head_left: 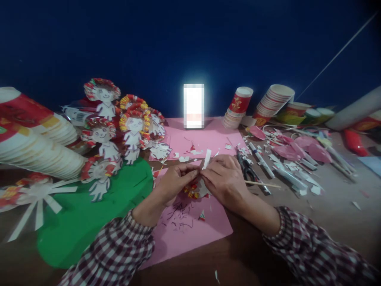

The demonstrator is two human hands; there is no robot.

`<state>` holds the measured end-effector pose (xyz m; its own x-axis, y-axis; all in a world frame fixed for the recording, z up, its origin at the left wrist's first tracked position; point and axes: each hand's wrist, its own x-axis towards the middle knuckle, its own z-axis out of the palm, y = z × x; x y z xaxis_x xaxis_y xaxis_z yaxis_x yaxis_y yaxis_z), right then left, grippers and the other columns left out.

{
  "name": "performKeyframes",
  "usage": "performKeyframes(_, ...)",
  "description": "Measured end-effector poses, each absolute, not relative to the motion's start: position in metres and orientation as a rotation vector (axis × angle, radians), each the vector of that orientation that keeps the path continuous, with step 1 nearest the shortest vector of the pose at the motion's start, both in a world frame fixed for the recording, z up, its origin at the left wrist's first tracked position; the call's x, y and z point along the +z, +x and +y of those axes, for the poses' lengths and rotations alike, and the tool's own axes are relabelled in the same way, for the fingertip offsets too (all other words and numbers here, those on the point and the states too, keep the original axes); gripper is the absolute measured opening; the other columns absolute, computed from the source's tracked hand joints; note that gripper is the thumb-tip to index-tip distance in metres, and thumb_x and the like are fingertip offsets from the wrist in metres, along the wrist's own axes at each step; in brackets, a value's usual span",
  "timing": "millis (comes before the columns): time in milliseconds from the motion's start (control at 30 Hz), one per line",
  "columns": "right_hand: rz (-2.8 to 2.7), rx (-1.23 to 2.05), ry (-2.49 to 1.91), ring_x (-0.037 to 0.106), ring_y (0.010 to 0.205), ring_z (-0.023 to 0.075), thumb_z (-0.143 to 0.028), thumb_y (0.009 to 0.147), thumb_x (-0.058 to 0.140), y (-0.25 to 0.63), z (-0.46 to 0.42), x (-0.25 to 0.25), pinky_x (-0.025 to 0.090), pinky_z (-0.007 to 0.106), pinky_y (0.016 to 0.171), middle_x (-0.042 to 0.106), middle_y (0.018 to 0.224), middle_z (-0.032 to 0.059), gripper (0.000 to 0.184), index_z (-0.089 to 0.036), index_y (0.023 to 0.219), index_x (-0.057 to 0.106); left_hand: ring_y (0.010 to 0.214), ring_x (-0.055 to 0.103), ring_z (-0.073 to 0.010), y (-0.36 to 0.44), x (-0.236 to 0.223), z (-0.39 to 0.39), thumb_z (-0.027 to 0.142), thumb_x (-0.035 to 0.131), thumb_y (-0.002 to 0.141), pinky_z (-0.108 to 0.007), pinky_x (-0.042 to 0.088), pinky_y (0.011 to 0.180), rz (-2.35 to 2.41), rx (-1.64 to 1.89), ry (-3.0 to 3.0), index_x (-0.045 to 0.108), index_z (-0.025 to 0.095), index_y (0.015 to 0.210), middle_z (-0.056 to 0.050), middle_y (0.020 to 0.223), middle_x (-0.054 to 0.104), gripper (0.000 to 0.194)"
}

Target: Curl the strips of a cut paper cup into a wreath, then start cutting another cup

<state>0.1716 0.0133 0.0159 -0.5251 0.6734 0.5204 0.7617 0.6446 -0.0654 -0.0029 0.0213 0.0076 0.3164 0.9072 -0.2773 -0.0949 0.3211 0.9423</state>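
My left hand [175, 183] and my right hand [228, 180] meet over a pink sheet [205, 238]. Their fingertips pinch a paper-cup cutout [192, 191] with red and yellow curled edges. One straight white strip [207, 159] of it sticks up between the hands. Much of the cutout is hidden behind the fingers. Black scribbles mark the pink sheet below, where a small red and green paper scrap [202, 215] lies. Just right of my right hand are black-handled scissors [248, 171] and a thin wooden stick [263, 184].
Finished paper dolls with curled rims [133, 127] stand at left by a green sheet [119, 206]. Stacked paper cups [38, 147] lean at far left; more cups [272, 103] stand at back right. A bright, blurred-out screen [193, 105] faces me. Pens [262, 160] and paper scraps litter the right.
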Motion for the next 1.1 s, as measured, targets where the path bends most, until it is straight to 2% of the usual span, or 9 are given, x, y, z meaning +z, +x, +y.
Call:
performKeyframes(100, -2.354, -0.235, -1.114, 0.046, 0.097, 0.0223, -0.024, 0.088, 0.054, 0.172, 0.013, 0.016, 0.032, 0.037, 0.088, 0.064, 0.081, 0.0004, 0.011, -0.021, 0.086, 0.065, 0.067, 0.056, -0.0121, -0.003, 0.008, 0.021, 0.036, 0.069, 0.071, -0.025, 0.043, 0.063, 1.026, 0.815, 1.022, 0.069, 0.014, 0.082, -0.003, 0.074, 0.066, 0.025)
performKeyframes(267, -2.348, -0.239, -1.098, 0.045, 0.097, 0.022, -0.024, 0.088, 0.054, 0.172, 0.014, 0.016, 0.032, 0.037, 0.088, 0.064, 0.08, 0.0001, 0.011, -0.022, 0.086, 0.065, 0.054, 0.046, -0.0078, -0.006, 0.007, 0.023, 0.041, 0.069, 0.069, -0.022, 0.037, 0.053, 1.092, 0.797, 1.103, 0.065, 0.013, 0.062, 0.002, 0.056, 0.056, 0.029)
performKeyframes(467, -2.363, -0.247, -1.084, 0.045, 0.097, 0.0215, -0.024, 0.088, 0.055, 0.172, 0.013, 0.017, 0.031, 0.037, 0.089, 0.064, 0.08, 0.0005, 0.011, -0.021, 0.086, 0.065, 0.056, 0.049, -0.0087, -0.011, 0.003, 0.023, 0.041, 0.066, 0.073, -0.022, 0.037, 0.052, 1.04, 0.718, 1.114, 0.064, 0.013, 0.067, 0.0, 0.061, 0.057, 0.029)
performKeyframes(633, -2.389, -0.238, -1.08, 0.046, 0.096, 0.0213, -0.023, 0.088, 0.054, 0.172, 0.013, 0.016, 0.031, 0.038, 0.089, 0.064, 0.08, 0.0006, 0.011, -0.021, 0.086, 0.065, 0.047, 0.046, -0.0067, -0.012, 0.007, 0.023, 0.04, 0.065, 0.075, -0.02, 0.035, 0.046, 1.033, 0.683, 1.101, 0.062, 0.014, 0.066, 0.001, 0.055, 0.055, 0.028)
performKeyframes(800, -2.367, -0.215, -1.09, 0.044, 0.099, 0.022, -0.026, 0.087, 0.056, 0.172, 0.013, 0.014, 0.031, 0.038, 0.089, 0.065, 0.083, 0.0004, 0.012, -0.024, 0.094, 0.066, 0.046, 0.046, -0.0068, -0.01, 0.012, 0.021, 0.032, 0.066, 0.074, -0.02, 0.036, 0.046, 1.103, 0.718, 1.097, 0.063, 0.014, 0.066, 0.003, 0.051, 0.055, 0.02)
performKeyframes(1100, -2.302, -0.211, -1.07, 0.046, 0.1, 0.0215, -0.025, 0.087, 0.056, 0.169, 0.012, 0.014, 0.032, 0.038, 0.09, 0.066, 0.087, 0.0001, 0.015, -0.025, 0.098, 0.065, 0.046, 0.051, -0.0089, -0.011, 0.018, 0.021, 0.033, 0.068, 0.07, -0.022, 0.039, 0.047, 1.078, 0.698, 0.95, 0.065, 0.013, 0.07, 0.0, 0.053, 0.059, 0.02)
